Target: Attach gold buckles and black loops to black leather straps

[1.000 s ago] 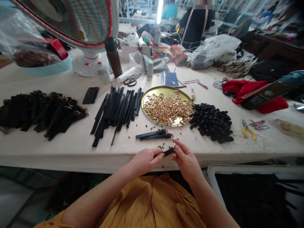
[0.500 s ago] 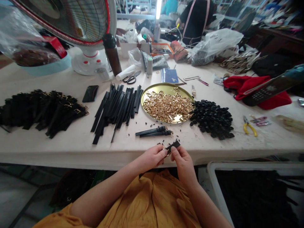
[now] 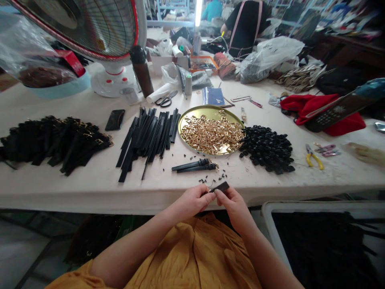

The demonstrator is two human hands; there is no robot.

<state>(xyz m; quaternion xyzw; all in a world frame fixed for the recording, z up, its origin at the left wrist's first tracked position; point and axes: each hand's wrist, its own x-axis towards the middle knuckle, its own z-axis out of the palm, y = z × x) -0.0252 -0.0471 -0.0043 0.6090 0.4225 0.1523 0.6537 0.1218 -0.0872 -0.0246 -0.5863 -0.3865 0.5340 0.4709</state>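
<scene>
At the near edge of the surface (image 3: 90, 188) we see both hands meeting. The left hand (image 3: 192, 200) and the right hand (image 3: 234, 205) each close their grip, fingertips pinched, on one short black strap (image 3: 221, 186). The strap lies between the two grips. Its long axis runs left to right, tilting a little toward the far edge, and its free end juts past the right fingertips. Neither hand is nearer to it than the other. Just beyond lie two buckled straps (image 3: 194, 165) side by side among small black bits. Farther in sits a gold tray (image 3: 210, 111) of gold buckles (image 3: 212, 136). A heap of black loops (image 3: 267, 149) lies against its right rim, and loose black strips (image 3: 148, 138) lie just beside its left.
</scene>
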